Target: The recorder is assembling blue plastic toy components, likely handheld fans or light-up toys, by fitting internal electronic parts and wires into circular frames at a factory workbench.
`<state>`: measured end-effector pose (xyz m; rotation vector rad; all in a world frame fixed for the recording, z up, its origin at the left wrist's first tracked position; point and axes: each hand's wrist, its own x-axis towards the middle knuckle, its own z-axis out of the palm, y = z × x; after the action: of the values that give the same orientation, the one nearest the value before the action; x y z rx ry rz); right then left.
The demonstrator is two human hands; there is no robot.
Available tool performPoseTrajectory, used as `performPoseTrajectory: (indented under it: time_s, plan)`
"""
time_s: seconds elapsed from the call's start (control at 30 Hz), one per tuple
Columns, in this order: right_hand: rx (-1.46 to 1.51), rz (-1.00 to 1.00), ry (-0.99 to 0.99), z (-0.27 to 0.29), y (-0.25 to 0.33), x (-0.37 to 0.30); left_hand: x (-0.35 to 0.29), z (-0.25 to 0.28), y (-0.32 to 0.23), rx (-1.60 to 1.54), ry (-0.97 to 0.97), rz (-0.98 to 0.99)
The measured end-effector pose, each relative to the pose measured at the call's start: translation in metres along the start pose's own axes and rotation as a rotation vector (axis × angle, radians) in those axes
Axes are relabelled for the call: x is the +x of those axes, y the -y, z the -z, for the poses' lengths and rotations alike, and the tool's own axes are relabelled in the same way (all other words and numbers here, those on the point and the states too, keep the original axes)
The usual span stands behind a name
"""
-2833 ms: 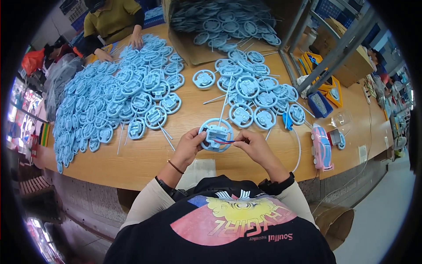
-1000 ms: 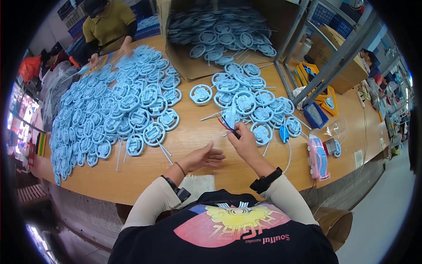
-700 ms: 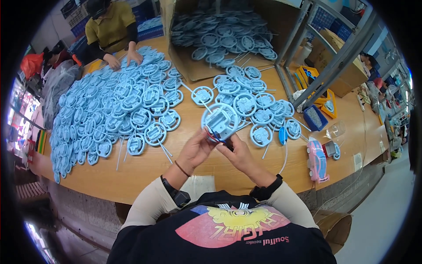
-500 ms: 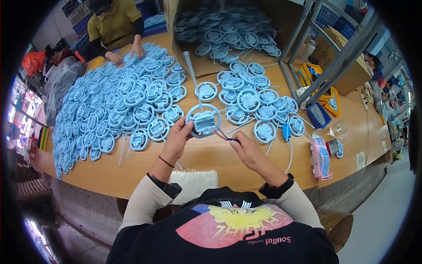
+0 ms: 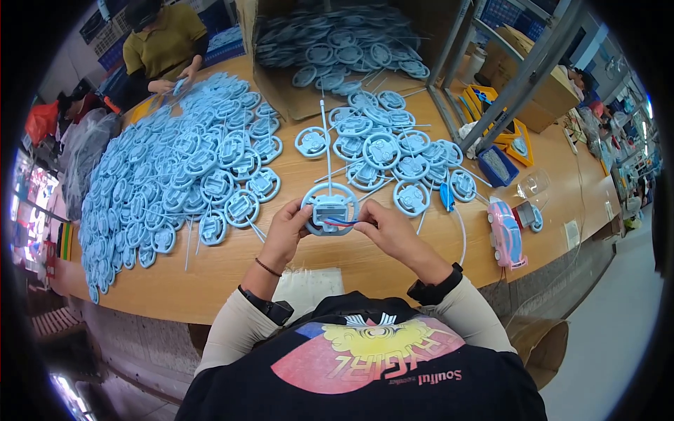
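Low over the table, my left hand (image 5: 284, 228) grips the left rim of a light-blue toy steering wheel (image 5: 330, 200). Its back faces up, showing a rectangular hollow, and a thin pale rod (image 5: 327, 144) extends from it toward the far side. My right hand (image 5: 385, 228) is closed at the wheel's right rim, pinching thin red and blue wires (image 5: 342, 222) that run across the lower part of the wheel. Where the wires end inside the wheel is too small to make out. Another steering wheel (image 5: 312, 142) lies just beyond, beside the rod.
A large heap of steering wheels (image 5: 168, 165) covers the left; a smaller pile (image 5: 382, 151) lies right of centre. A blue tool (image 5: 447, 198) with a cable, a pink toy car (image 5: 504, 235) and a blue bin (image 5: 498, 167) are at right. A co-worker (image 5: 165, 45) handles parts at far left.
My right hand has come in to the wheel's rim with the wires, which now lie across it. The wheel is slightly lower in view. The co-worker's hands have lifted a part off the heap.
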<state>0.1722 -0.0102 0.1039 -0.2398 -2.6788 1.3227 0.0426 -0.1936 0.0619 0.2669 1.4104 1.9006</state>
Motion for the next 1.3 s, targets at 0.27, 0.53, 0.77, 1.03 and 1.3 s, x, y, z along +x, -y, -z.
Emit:
performPoseTrajectory:
  time_s: [0.27, 0.53, 0.77, 1.03, 1.3]
  plan:
    - [-0.176, 0.043, -0.086, 0.013, 0.007, -0.007, 0.005, 0.009, 0.004, -0.024, 0.002, 0.014]
    - [-0.141, 0.099, -0.093, 0.002, -0.002, -0.006, 0.005, 0.001, 0.008, -0.043, 0.030, 0.070]
    - [-0.161, 0.093, -0.136, 0.001, -0.007, -0.011, 0.004, -0.007, 0.013, -0.102, 0.057, 0.071]
    - [-0.031, 0.129, -0.141, -0.003, -0.004, -0.013, 0.001, 0.001, 0.014, -0.154, 0.124, 0.136]
    - [0.066, 0.086, -0.095, -0.009, -0.020, -0.017, 0.000, -0.013, 0.029, -0.484, 0.266, 0.225]
